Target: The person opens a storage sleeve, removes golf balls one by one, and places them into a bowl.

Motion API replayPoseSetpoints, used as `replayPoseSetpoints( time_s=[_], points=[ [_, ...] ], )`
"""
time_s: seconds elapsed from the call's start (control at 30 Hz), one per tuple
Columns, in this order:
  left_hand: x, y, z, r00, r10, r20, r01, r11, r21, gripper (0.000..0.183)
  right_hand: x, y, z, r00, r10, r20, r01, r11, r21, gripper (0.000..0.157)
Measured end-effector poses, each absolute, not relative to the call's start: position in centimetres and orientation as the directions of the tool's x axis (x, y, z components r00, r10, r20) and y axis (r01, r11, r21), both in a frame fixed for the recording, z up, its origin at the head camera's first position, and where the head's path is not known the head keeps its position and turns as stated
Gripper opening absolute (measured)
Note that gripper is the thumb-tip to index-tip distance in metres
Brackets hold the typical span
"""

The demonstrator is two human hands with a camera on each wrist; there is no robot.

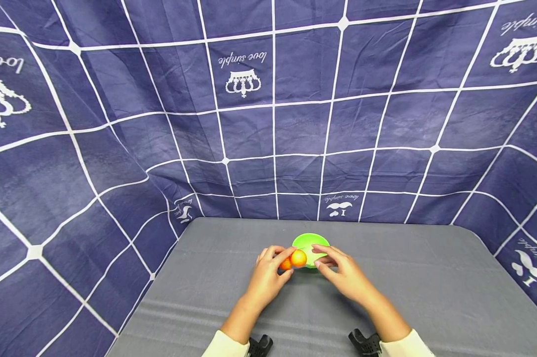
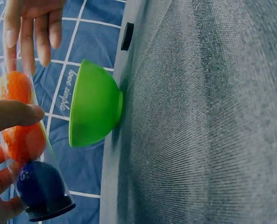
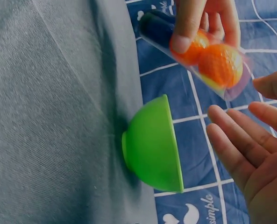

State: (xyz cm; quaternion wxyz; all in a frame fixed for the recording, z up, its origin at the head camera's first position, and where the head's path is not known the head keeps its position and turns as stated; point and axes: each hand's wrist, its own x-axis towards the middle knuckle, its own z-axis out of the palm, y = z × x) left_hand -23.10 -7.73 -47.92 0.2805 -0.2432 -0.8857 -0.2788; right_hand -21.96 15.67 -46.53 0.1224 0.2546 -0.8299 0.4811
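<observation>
Left hand [image 1: 268, 272] clamped round a tube [image 2: 30, 157] of balls [image 3: 221, 65], right hand [image 1: 346, 273] loosely spread by its end, bowl [image 3: 152, 144] below, between the hands

On the grey table [image 1: 406, 282] — lower head view — there are a green bowl [image 2: 96, 105] and, upper left-wrist view, a black disc [image 2: 127, 36].

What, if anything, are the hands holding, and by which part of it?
The left hand holds a clear tube around its middle; the right hand holds nothing.
</observation>
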Motion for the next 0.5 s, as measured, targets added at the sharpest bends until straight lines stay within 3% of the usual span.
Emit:
replayPoseSetpoints(
  time_s=[0.33,0.5],
  points=[
    [-23.2,-7.6,-47.7,-0.629,0.348,0.695,0.593,0.793,0.140,0.060,-21.8,14.5,-47.2,-0.893,-0.293,0.341,-0.426,0.307,-0.851,0.049],
    [-23.2,-7.6,-47.6,-0.586,0.384,0.713,0.592,0.804,0.054,0.059,-22.0,14.2,-47.5,-0.911,-0.290,0.294,-0.356,0.191,-0.915,0.048]
  ],
)
